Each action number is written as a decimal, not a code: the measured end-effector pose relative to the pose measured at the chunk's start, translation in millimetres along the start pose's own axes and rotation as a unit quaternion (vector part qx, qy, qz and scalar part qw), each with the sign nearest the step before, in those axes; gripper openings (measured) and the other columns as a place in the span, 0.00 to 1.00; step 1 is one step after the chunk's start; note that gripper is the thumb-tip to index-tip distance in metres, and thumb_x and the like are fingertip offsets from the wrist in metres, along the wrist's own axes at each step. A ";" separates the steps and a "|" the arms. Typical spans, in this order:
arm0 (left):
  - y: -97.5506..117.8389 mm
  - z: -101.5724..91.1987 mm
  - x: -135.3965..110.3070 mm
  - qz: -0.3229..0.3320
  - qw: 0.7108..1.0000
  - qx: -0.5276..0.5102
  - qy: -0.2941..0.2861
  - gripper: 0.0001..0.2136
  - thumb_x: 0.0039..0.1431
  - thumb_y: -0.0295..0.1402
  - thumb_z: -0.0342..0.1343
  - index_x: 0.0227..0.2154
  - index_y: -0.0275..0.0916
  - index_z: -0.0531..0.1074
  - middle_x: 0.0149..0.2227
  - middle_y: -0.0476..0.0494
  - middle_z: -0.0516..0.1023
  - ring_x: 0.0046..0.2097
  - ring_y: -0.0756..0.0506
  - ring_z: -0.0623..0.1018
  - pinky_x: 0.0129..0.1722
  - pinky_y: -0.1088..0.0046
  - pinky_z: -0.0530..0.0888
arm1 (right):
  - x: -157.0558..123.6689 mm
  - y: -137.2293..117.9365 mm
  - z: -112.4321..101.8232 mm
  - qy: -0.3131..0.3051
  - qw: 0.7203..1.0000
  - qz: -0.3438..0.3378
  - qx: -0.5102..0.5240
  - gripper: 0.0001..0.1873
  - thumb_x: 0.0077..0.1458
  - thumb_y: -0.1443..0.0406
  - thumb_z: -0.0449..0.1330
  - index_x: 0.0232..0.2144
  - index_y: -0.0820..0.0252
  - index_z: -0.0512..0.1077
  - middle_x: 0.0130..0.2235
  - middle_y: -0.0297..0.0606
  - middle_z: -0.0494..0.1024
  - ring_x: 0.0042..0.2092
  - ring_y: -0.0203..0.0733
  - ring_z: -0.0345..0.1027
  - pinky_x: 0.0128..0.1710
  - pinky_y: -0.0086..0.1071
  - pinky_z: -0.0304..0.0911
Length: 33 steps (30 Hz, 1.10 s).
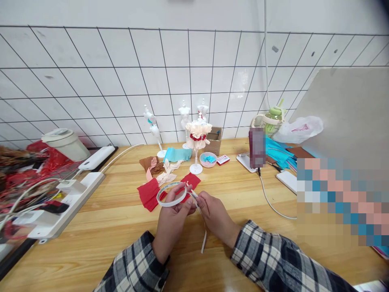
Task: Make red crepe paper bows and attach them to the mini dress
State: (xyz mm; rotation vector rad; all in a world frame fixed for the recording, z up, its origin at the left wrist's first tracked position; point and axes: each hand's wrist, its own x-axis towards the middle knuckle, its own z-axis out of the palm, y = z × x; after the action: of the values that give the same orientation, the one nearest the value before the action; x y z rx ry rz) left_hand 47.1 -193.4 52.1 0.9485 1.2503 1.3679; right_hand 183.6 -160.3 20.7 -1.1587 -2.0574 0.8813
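Note:
My left hand grips a white roll of tape at its lower edge, holding it above the wooden table. My right hand pinches the white strip pulled from the roll; the loose end hangs down between my wrists. Just beyond the roll lie red pieces of crepe paper. Both sleeves are plaid.
Small white mannequin stands, one dressed in a cream ruffle, stand at the back with scraps of brown, pink and teal fabric. A pink dish, a power strip, a phone on a stand with cable, and a water bottle are around.

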 end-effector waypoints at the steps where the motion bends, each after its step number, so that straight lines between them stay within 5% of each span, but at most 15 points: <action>1: -0.3 -1.3 1.3 -0.002 1.000 0.005 0.007 0.23 0.52 0.39 0.60 0.50 0.43 0.63 0.54 0.37 0.72 0.30 0.48 0.80 0.33 0.67 0.78 | 0.1 -0.5 -1.0 -0.001 1.000 -0.001 -0.002 0.19 0.65 0.54 0.39 0.28 0.56 0.59 0.26 0.32 0.68 0.27 0.37 0.60 0.27 0.29 0.49; 5: 0.6 -7.8 5.4 0.028 0.998 0.046 0.039 0.23 0.53 0.41 0.59 0.51 0.41 0.65 0.53 0.37 0.72 0.29 0.49 0.79 0.32 0.68 0.78 | -0.5 -4.7 -6.4 -0.014 1.000 -0.003 0.015 0.17 0.64 0.53 0.41 0.37 0.57 0.62 0.26 0.32 0.68 0.27 0.38 0.62 0.27 0.28 0.50; 9: 3.8 -13.8 3.7 0.101 0.988 0.066 0.101 0.20 0.54 0.42 0.58 0.47 0.38 0.69 0.51 0.37 0.75 0.27 0.52 0.76 0.31 0.71 0.78 | -0.2 -5.7 -9.4 -0.003 1.000 0.024 0.017 0.22 0.56 0.49 0.54 0.45 0.58 0.60 0.25 0.30 0.69 0.26 0.37 0.62 0.26 0.28 0.50; 13: 5.7 -17.3 3.3 0.132 0.981 0.050 0.134 0.19 0.54 0.42 0.58 0.47 0.38 0.69 0.48 0.37 0.77 0.25 0.52 0.76 0.29 0.72 0.77 | 1.9 -3.6 -13.5 0.100 0.993 0.053 0.017 0.14 0.56 0.54 0.55 0.38 0.58 0.64 0.24 0.29 0.68 0.24 0.36 0.60 0.24 0.28 0.50; 16: 4.6 -14.5 3.3 0.102 0.988 0.040 0.105 0.21 0.53 0.42 0.58 0.48 0.38 0.68 0.48 0.36 0.77 0.23 0.53 0.75 0.27 0.72 0.77 | 1.5 -6.5 -19.4 0.166 0.985 -0.025 0.036 0.10 0.59 0.59 0.52 0.34 0.58 0.69 0.29 0.35 0.72 0.31 0.37 0.65 0.30 0.29 0.57; 19: 1.8 -7.7 0.3 0.051 0.996 0.036 0.061 0.23 0.52 0.43 0.59 0.49 0.38 0.68 0.47 0.36 0.77 0.24 0.50 0.78 0.26 0.71 0.78 | -0.9 -11.5 -21.2 0.125 0.982 -0.118 0.079 0.10 0.57 0.60 0.56 0.39 0.57 0.72 0.40 0.39 0.75 0.41 0.40 0.68 0.40 0.31 0.61; 21: -0.3 -3.6 -2.4 0.031 0.998 0.039 0.039 0.24 0.52 0.44 0.59 0.50 0.39 0.67 0.49 0.36 0.77 0.26 0.47 0.79 0.26 0.69 0.78 | -2.1 -13.4 -18.9 0.084 0.984 -0.121 0.101 0.11 0.55 0.60 0.59 0.40 0.57 0.72 0.39 0.38 0.77 0.39 0.39 0.69 0.39 0.30 0.62; 26: -4.7 -3.6 -1.9 0.019 0.998 0.063 0.002 0.24 0.56 0.44 0.54 0.54 0.40 0.65 0.52 0.35 0.74 0.31 0.44 0.81 0.31 0.65 0.79 | 0.6 -11.6 -12.5 0.071 0.989 -0.051 0.122 0.06 0.53 0.63 0.59 0.30 0.60 0.74 0.29 0.34 0.76 0.31 0.36 0.67 0.31 0.28 0.60; 31: -5.1 -11.9 5.3 0.122 0.975 0.185 0.010 0.19 0.58 0.41 0.54 0.49 0.38 0.72 0.48 0.38 0.77 0.49 0.41 0.76 0.51 0.61 0.71 | 4.3 -8.9 -11.7 0.025 0.980 0.031 0.194 0.05 0.51 0.64 0.59 0.28 0.61 0.72 0.24 0.32 0.73 0.26 0.33 0.63 0.26 0.26 0.57; 33: -4.3 -12.9 6.6 0.121 0.975 0.184 0.014 0.19 0.58 0.42 0.54 0.50 0.39 0.71 0.48 0.38 0.78 0.48 0.41 0.76 0.49 0.62 0.72 | 4.7 -8.5 -11.4 0.008 0.970 0.049 0.236 0.06 0.50 0.63 0.60 0.29 0.61 0.73 0.25 0.32 0.74 0.26 0.34 0.64 0.27 0.27 0.59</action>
State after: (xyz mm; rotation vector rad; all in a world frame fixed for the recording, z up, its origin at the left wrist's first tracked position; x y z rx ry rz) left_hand 34.1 -189.6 45.4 1.3796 1.4770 1.3619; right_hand 186.2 -156.7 34.9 -0.9995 -1.6567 1.3178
